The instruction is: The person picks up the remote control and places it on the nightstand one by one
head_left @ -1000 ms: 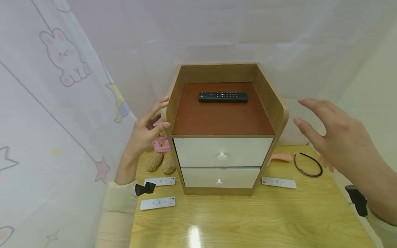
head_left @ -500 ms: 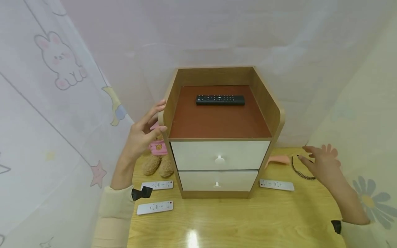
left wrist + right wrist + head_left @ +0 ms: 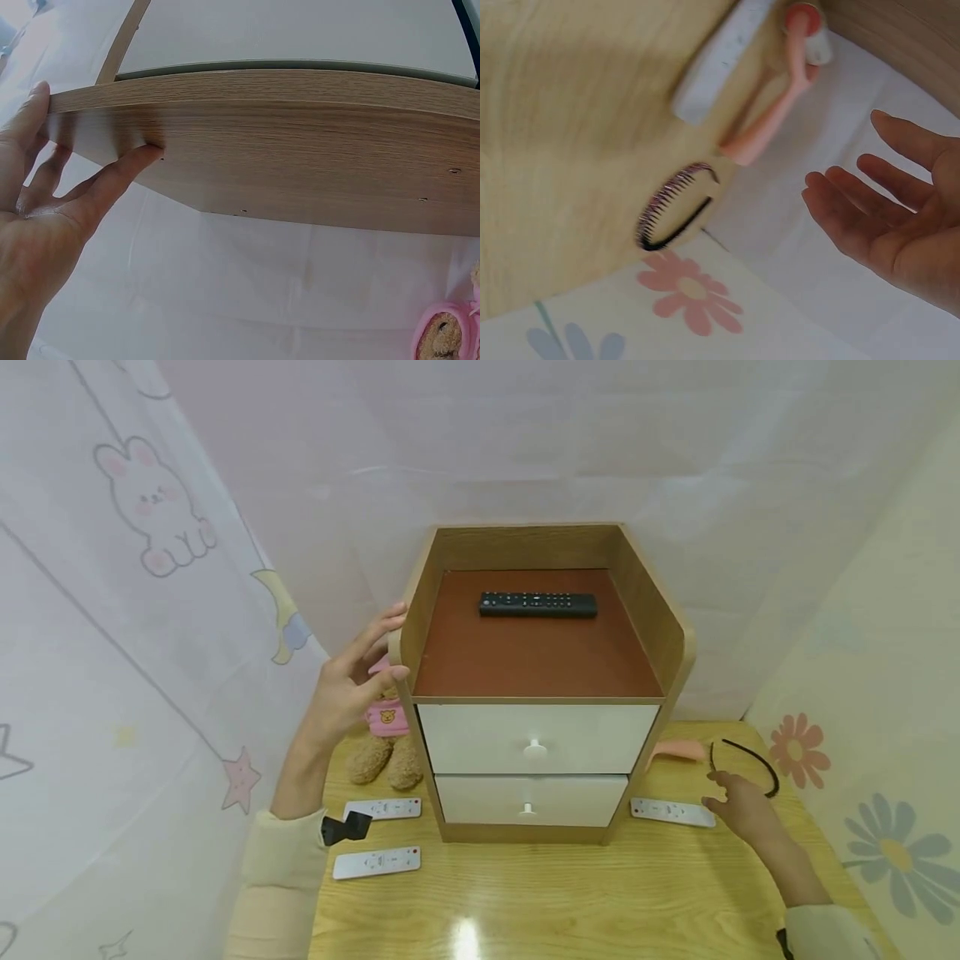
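Observation:
A small wood-framed cabinet (image 3: pixel 536 739) with two white drawers, both closed, stands on the table. My left hand (image 3: pixel 352 693) rests against its left side panel, fingertips on the outer face and thumb at the front edge. The same left hand (image 3: pixel 60 210) touches the wood in the left wrist view. On the cabinet's brown top lies a black remote control (image 3: pixel 538 604). My right hand (image 3: pixel 753 814) hovers at the right with nothing in it, close to a white remote control (image 3: pixel 672 812) and a black toothed headband (image 3: pixel 768 764). In its wrist view the right hand's (image 3: pixel 907 210) fingers are loosely bent.
Two more white remotes lie at the left, a rear one (image 3: pixel 393 808) and a front one (image 3: pixel 377 862). A teddy bear in pink (image 3: pixel 386 718) sits beside the cabinet. A peach-coloured object (image 3: pixel 678 749) lies right of it. Curtains (image 3: pixel 862 693) enclose the table (image 3: pixel 540 893).
My right hand has come down from beside the cabinet's top to just above the table near the headband and white remote. The left hand has stayed on the side panel.

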`<move>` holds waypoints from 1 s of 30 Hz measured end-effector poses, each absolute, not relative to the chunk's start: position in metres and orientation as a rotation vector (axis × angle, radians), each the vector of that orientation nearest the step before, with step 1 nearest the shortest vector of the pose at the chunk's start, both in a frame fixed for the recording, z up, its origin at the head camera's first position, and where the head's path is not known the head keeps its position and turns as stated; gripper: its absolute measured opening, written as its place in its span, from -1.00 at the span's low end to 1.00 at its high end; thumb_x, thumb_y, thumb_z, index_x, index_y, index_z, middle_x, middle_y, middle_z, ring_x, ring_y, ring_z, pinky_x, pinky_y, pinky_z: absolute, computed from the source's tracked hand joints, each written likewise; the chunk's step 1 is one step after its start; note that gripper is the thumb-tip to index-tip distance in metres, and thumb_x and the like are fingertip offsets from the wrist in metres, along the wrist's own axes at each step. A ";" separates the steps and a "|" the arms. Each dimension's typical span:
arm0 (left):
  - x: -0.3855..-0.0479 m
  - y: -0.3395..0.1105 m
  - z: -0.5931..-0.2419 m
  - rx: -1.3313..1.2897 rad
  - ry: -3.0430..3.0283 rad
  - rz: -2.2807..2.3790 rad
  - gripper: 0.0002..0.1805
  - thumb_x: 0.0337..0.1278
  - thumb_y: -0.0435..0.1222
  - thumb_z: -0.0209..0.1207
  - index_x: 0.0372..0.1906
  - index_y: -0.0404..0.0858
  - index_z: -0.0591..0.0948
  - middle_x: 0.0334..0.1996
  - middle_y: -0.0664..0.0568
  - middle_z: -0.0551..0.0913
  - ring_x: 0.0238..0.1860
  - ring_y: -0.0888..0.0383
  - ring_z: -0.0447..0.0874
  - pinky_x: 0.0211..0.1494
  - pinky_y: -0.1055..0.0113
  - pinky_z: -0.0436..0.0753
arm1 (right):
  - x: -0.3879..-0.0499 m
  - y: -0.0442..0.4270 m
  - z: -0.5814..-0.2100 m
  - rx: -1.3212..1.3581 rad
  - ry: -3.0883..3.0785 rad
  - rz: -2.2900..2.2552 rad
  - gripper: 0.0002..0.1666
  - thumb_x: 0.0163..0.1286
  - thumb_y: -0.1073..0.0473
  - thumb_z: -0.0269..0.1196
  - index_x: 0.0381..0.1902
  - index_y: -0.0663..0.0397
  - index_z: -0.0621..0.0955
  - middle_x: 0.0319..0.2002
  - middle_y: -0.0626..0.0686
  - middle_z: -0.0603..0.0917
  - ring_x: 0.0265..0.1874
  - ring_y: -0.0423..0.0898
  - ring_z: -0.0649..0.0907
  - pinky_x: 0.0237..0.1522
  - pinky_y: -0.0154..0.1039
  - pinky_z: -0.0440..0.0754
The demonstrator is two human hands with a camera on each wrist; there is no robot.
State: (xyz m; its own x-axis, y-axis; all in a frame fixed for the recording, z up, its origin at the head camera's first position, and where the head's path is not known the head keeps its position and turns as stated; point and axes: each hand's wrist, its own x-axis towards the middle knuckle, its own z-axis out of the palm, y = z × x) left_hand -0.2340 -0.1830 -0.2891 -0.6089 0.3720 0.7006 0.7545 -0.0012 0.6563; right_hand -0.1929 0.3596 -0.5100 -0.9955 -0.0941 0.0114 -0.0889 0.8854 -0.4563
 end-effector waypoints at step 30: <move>-0.237 -0.185 -0.290 -1.160 -1.992 -1.591 -0.42 0.15 -0.65 0.12 0.31 -0.49 0.32 0.44 -0.18 0.20 0.41 -0.07 0.22 0.39 0.18 0.34 | -0.233 0.372 -0.593 -0.021 2.900 -0.572 -0.30 0.04 0.43 0.37 0.15 0.58 0.39 0.04 0.55 0.48 -0.01 0.48 0.50 -0.03 0.29 0.52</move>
State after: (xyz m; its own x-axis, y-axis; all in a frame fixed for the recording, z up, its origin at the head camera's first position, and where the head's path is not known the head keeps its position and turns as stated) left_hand -0.2367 -0.1853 -0.2896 -0.6092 0.3829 0.6945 0.7620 0.0402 0.6463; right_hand -0.2332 0.3717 -0.5932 -0.9828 -0.0496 -0.1778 0.0217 0.9256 -0.3780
